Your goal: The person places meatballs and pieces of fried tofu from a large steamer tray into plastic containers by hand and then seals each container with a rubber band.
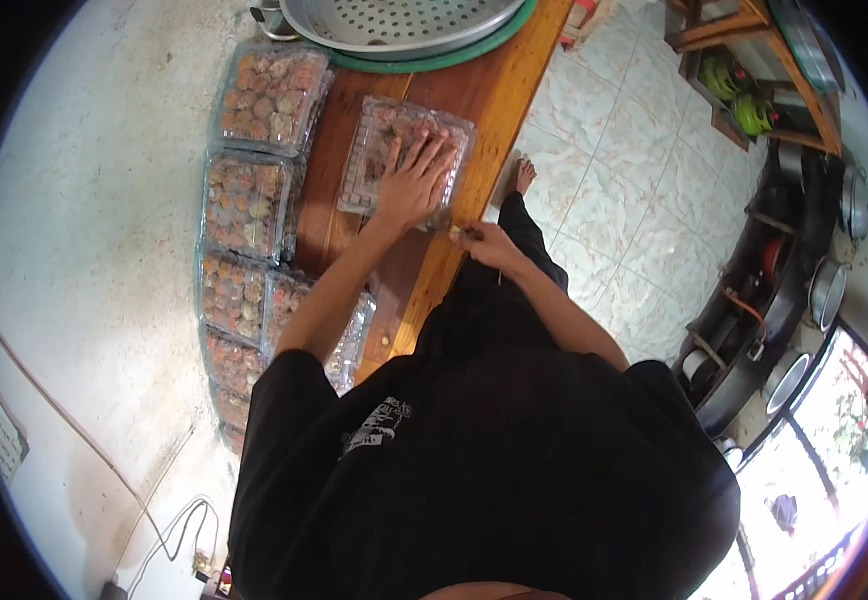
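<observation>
My left hand (413,184) lies flat, fingers spread, on top of a clear plastic clamshell box (363,161) with reddish-brown pieces of food inside. The box rests on a wooden table (327,180) close to its edge. By the box's near corner, at the table's edge, my right hand (490,247) pinches a small object (456,233). That object is pale at its tip, and my fingers hide most of it, so I cannot tell what it is.
Stacked clear boxes of round food pieces (265,94) line the wall (104,187). A perforated metal tray (404,19) sits on a green-rimmed tray (434,64) at the table's far end. Green gas cylinders (750,112) stand in a wooden rack beyond the tiled floor (606,202).
</observation>
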A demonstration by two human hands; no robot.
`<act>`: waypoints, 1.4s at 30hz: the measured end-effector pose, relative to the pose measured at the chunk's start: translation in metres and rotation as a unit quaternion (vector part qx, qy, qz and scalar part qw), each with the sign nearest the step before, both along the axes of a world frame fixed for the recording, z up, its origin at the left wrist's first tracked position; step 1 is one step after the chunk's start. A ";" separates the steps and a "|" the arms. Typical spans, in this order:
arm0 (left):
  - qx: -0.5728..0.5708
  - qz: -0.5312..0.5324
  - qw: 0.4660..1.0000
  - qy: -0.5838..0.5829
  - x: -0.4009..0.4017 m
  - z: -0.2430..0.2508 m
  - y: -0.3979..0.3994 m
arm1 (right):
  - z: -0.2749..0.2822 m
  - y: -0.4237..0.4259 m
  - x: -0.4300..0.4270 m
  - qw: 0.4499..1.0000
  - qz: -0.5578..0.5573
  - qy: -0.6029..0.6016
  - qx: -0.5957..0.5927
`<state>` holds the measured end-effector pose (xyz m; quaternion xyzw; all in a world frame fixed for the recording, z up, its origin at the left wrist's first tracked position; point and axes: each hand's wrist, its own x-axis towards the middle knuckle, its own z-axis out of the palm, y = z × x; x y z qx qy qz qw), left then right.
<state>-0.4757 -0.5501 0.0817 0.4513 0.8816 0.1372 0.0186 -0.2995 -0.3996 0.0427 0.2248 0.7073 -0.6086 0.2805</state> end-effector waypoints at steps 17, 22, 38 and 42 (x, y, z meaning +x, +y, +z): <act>-0.014 -0.005 0.997 0.080 0.013 -0.004 -0.009 | 0.016 -0.028 -0.038 0.981 -0.038 -0.021 0.190; -0.036 -0.015 0.996 0.075 0.011 0.005 0.004 | -0.028 0.022 -0.067 0.991 -0.005 0.021 0.130; -0.193 0.125 0.965 -0.126 -0.108 0.030 0.005 | -0.015 0.081 -0.131 0.987 -0.118 0.100 0.033; -0.165 0.408 0.882 -0.171 -0.035 0.014 -0.037 | 0.011 0.076 -0.069 0.972 0.004 0.149 0.179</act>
